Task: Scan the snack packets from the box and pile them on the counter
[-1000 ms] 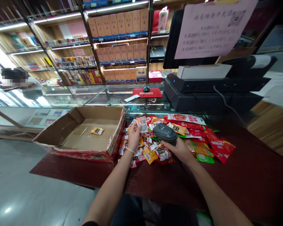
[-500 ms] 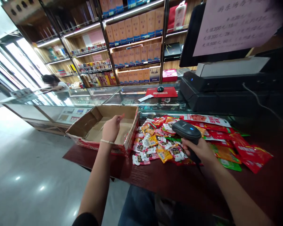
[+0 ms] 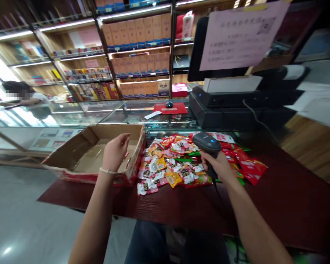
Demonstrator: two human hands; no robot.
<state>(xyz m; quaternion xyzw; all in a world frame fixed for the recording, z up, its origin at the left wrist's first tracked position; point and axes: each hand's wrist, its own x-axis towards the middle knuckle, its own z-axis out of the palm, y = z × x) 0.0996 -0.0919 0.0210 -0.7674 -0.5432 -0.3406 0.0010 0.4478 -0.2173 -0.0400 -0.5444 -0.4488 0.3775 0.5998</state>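
Observation:
My left hand (image 3: 114,152), with a pale band at its wrist, is over the near right part of a cardboard box (image 3: 71,171) with a red outer side. Its fingers are loosely bent and appear to hold nothing. Just below them shows a small blurred reddish piece (image 3: 125,156), seemingly apart from the hand. My right hand (image 3: 218,165) is wrapped round the grip of a black barcode scanner (image 3: 207,142) with a blue light. Under and left of the scanner lies a pile of small snack packets (image 3: 173,179), white, pink, orange and red.
Larger red snack bags (image 3: 250,167) lie on the right of the dark red counter (image 3: 165,205). Behind stand a glass display case (image 3: 99,116), a monitor (image 3: 196,51) with a pink paper sign, and black till equipment (image 3: 222,115). A person (image 3: 34,101) leans at the far left.
The view has swung right, so things sit further left. The reddish piece at my left fingertips is now below them. My right hand still holds the barcode scanner over the packets.

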